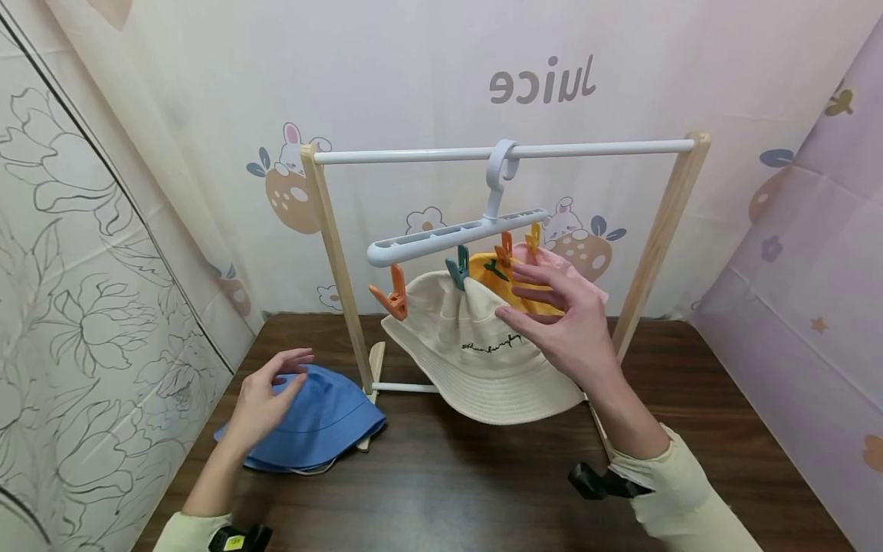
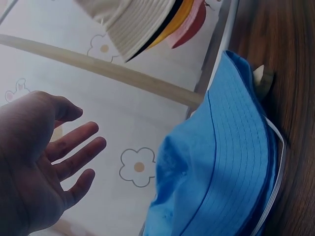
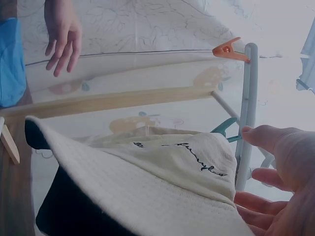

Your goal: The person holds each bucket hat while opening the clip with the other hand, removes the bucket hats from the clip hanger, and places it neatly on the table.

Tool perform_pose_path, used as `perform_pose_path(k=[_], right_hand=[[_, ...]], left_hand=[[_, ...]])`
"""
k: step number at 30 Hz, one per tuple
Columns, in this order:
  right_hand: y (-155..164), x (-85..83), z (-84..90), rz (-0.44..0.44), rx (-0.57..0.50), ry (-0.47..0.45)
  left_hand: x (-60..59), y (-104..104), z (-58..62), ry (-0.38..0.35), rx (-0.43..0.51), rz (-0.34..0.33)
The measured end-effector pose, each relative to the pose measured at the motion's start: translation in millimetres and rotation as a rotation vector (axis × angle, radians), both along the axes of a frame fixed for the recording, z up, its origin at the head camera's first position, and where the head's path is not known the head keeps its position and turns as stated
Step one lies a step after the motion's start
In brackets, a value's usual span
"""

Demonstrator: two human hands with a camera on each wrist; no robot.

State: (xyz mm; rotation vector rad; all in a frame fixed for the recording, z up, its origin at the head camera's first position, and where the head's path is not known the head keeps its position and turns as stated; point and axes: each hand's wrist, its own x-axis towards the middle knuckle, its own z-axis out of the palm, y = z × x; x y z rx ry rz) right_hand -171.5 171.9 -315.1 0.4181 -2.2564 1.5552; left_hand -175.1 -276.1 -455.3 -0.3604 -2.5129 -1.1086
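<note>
The cream hat point(image 1: 483, 353) hangs clipped on the clip hanger point(image 1: 455, 234), yellow and pink hats apparently behind it. The right hand point(image 1: 559, 322), fingers spread, touches its crown. Left of the hanger, the blue hat point(image 1: 317, 422) lies unhung on the table point(image 1: 483, 491) under the open left hand point(image 1: 265, 399).

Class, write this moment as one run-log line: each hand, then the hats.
left hand: open, over blue hat | right hand: open, by cream hat | cream hat: clipped on hanger

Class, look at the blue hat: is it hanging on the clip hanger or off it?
Off it. The blue hat lies flat on the table under the left hand; the orange clip at the hanger's end holds nothing.
</note>
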Motion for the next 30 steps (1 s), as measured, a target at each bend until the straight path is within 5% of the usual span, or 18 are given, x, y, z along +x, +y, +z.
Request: perform_pose_path(k=[21,30], right_hand=[[-2.5,3.2,13.3,0.014,0.069,-0.117],[-9.5,1.9,14.7,0.02,0.029,-0.088]], left_hand=[[0.3,23.2,10.1,-0.008,0.03,-0.072],[-0.6,33.5,12.8,0.013,0.065,-0.107]])
